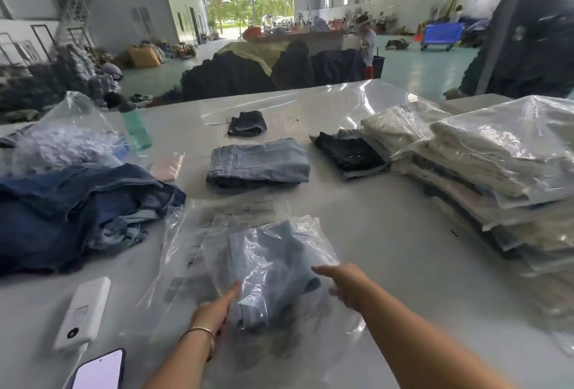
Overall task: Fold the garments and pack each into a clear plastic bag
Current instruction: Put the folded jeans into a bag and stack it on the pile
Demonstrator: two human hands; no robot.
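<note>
A folded light-blue denim garment (273, 267) lies inside a clear plastic bag (192, 252) on the white table (388, 233), close in front of me. My left hand (217, 308) touches the near left side of the bagged garment with straight fingers. My right hand (344, 283) reaches over its right side with fingers extended; it is blurred. Another folded light-blue denim piece (257, 162) sits unbagged farther back. A folded black garment (351, 152) and a small dark folded one (247, 123) lie beyond it.
A heap of loose blue denim (77, 211) fills the left. A tall stack of bagged garments (497, 171) stands at the right. A bag of plastic (65, 140), a green bottle (135, 127), a white power bank (84, 314) and a phone (99, 370) lie at the left.
</note>
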